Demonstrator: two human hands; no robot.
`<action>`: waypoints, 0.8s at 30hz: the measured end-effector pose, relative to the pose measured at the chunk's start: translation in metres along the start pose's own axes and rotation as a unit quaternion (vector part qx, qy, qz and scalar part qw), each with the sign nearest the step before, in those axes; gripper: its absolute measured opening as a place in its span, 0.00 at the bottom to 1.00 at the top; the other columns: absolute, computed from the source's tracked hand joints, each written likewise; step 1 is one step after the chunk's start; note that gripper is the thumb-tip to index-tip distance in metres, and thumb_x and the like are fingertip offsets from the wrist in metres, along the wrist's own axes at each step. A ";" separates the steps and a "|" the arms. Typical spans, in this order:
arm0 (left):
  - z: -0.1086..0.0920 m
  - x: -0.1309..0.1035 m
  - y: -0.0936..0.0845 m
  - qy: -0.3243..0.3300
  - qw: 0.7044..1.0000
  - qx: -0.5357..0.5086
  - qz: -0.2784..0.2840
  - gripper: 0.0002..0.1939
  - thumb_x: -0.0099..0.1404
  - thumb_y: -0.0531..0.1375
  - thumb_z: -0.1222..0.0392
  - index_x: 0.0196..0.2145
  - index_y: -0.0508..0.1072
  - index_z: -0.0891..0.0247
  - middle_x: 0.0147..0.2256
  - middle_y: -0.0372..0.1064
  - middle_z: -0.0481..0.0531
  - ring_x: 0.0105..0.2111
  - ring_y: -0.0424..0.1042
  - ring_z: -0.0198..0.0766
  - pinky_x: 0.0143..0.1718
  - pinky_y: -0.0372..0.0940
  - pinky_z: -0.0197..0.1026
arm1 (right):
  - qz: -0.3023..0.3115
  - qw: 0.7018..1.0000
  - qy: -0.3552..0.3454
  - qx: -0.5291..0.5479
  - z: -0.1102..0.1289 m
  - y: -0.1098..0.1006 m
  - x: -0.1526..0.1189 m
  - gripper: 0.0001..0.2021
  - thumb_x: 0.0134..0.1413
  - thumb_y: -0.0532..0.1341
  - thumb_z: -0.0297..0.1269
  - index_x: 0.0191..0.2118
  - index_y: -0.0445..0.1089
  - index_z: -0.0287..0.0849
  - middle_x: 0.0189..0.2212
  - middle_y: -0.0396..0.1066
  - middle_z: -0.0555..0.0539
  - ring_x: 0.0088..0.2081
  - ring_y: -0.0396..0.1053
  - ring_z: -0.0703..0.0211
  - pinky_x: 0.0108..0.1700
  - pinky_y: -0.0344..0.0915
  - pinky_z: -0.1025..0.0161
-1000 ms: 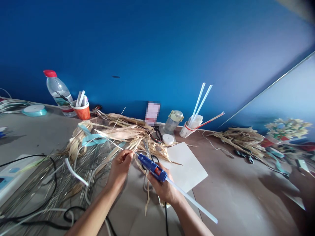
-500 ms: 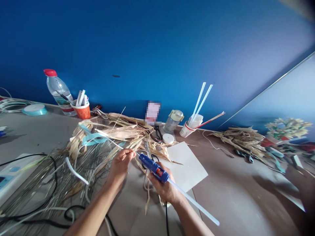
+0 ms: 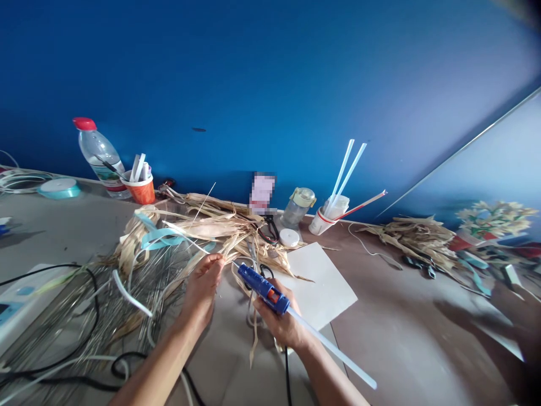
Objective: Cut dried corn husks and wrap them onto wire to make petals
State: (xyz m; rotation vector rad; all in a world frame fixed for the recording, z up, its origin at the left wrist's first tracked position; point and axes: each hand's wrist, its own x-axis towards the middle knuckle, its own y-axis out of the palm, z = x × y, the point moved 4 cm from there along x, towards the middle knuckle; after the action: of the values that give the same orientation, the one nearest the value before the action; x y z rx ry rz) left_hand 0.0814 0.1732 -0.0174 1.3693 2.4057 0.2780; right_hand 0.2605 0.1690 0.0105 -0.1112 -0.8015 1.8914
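My right hand (image 3: 281, 316) is wrapped around a blue hot glue gun (image 3: 262, 288), whose nozzle points left. A long translucent glue stick (image 3: 333, 347) sticks out of its back end. With thumb and fingers pinched together, my left hand (image 3: 205, 282) holds a thin white strip or wire (image 3: 188, 239) that runs up and left from the fingers. A small gap separates the nozzle tip from these fingertips. Dried corn husks (image 3: 220, 228) and light-blue ribbon (image 3: 163, 238) lie just beyond my hands. What the fingertips cover is hidden.
Many thin wires (image 3: 114, 316) spread over the left side, near a white power strip (image 3: 17, 310) and black cables. Behind stand a bottle (image 3: 101, 160), a red cup (image 3: 143, 192), a jar (image 3: 298, 208) and a cup of glue sticks (image 3: 321, 223). Another person's hand (image 3: 515, 316) is at right.
My left hand has drawn slightly left, away from the nozzle tip, still pinching the white strip. The glue gun in my right hand has hardly moved.
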 end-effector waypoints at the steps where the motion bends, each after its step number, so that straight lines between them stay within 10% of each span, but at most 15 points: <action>1: -0.001 0.000 0.000 0.005 1.000 0.002 0.000 0.10 0.51 0.63 0.55 0.28 0.72 0.64 0.14 0.53 0.39 0.17 0.48 0.26 0.19 0.46 0.31 | -0.001 1.000 -0.001 0.000 0.000 0.000 0.000 0.05 0.52 0.56 0.36 0.29 0.59 0.43 0.24 0.63 0.51 0.27 0.62 0.61 0.27 0.60 0.66; 24: 0.004 0.000 0.003 0.017 0.999 0.047 0.012 0.09 0.51 0.63 0.55 0.27 0.72 0.64 0.16 0.54 0.40 0.19 0.50 0.28 0.21 0.46 0.34 | -0.026 0.998 0.040 -0.040 -0.009 0.014 0.002 0.07 0.52 0.57 0.39 0.28 0.61 0.44 0.20 0.63 0.52 0.23 0.61 0.62 0.25 0.58 0.68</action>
State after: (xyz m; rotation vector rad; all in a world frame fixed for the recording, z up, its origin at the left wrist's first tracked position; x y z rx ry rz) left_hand 0.0856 0.1750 -0.0198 1.4475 2.4595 0.1974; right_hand 0.2522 0.1718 -0.0040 -0.2126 -0.8183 1.7955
